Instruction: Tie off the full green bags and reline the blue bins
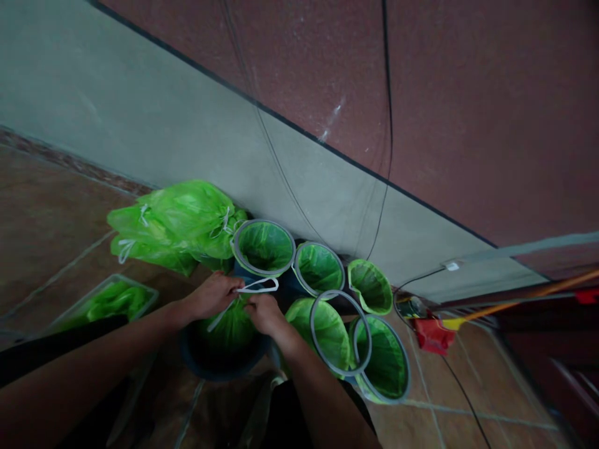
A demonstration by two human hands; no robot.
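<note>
A green garbage bag (229, 330) sits in a dark blue trash bin (219, 374), its neck gathered together. My left hand (214, 297) is closed on the white drawstring (264, 287) at the left of the neck. On the other side, my right hand (264, 313) is closed at the gathered neck, its fingertips partly hidden; it seems to pinch the drawstring there. A loop of the drawstring stands up between the hands, and another length hangs down over the bag.
Several bins with green liners, such as this one (264, 246), stand along the wall. A loose grey ring (340, 368) lies across two of them. Tied green bags (182, 218) are piled left, near a clear tub (152, 298) of green plastic. A red broom (433, 335) lies right.
</note>
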